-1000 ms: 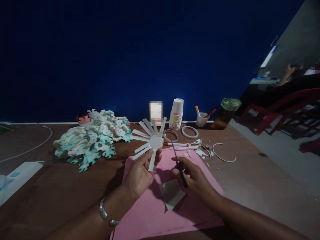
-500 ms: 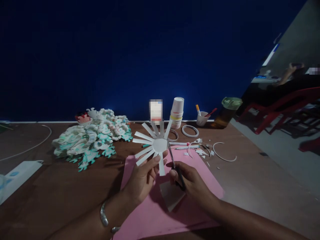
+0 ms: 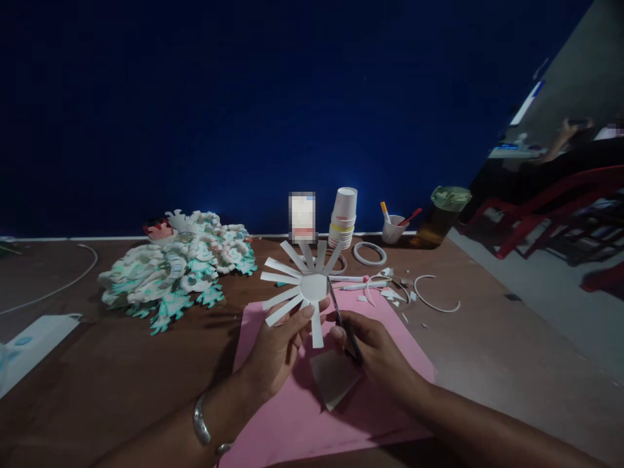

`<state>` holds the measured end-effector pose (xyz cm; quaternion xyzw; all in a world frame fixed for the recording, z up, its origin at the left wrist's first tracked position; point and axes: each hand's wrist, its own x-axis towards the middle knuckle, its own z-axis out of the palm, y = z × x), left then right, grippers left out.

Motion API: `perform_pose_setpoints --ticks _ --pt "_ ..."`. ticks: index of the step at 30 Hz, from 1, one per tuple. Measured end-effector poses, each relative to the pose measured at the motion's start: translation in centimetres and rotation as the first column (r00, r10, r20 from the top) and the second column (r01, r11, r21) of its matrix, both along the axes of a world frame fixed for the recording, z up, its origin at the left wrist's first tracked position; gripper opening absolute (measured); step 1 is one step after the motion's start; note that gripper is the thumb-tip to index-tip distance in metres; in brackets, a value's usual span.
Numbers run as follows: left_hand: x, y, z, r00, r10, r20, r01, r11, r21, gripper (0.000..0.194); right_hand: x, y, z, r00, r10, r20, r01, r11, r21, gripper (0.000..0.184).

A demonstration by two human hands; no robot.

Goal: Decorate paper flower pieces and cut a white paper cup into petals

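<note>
My left hand (image 3: pixel 285 341) pinches a white paper cup cut into strips (image 3: pixel 312 286), which fan out like petals around its round base. My right hand (image 3: pixel 368 348) grips dark-handled scissors (image 3: pixel 347 335), their blades pointing up beside the right edge of the round base. The blades look closed or nearly so. Under both hands lies a pink sheet (image 3: pixel 273 426) on the brown table. A pale cut piece of paper (image 3: pixel 334 380) rests on the sheet below the scissors.
A pile of cut white and green paper shapes (image 3: pixel 180 266) is at left, beyond a power strip (image 3: pixel 39 351). Stacked paper cups (image 3: pixel 345 214), a tape ring (image 3: pixel 369 253), a cup with pens (image 3: pixel 394 229) and a green-lidded container (image 3: pixel 446 214) stand behind. Paper scraps (image 3: pixel 390 296) lie right.
The strip-cut cup has shifted very slightly down and right in view. Both hands keep their holds; the scissors stay by the base's right edge. The view itself has moved slightly.
</note>
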<state>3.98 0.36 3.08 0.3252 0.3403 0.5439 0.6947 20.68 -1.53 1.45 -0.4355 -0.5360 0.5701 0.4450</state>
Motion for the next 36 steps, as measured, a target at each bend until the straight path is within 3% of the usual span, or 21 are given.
perform_pose_setpoints --ticks 6,12,21,28,36 --pt "-0.2 0.0 -0.5 1.0 -0.025 -0.01 0.025 0.999 -0.024 0.033 0.3 0.0 -0.7 1.0 0.011 -0.001 -0.011 0.998 0.056 0.037" --pt "-0.3 -0.1 -0.5 0.999 -0.03 0.041 0.031 0.999 -0.021 0.029 0.6 -0.1 -0.6 0.995 -0.016 0.103 0.001 0.989 0.149 0.033" --pt "-0.3 0.2 -0.6 1.0 0.008 -0.002 -0.008 0.997 -0.074 0.028 0.6 -0.3 -1.6 0.994 -0.014 0.109 0.001 0.992 0.123 0.033" --pt "0.0 0.3 -1.3 0.999 0.004 -0.048 -0.003 1.0 0.018 0.023 0.3 -0.1 -1.5 0.993 -0.011 0.119 0.001 0.996 0.084 0.035" --pt "0.2 0.3 -0.4 0.996 0.09 -0.013 -0.091 0.99 -0.111 0.032 0.5 -0.6 -1.8 0.99 -0.024 0.142 0.006 0.992 0.129 0.037"
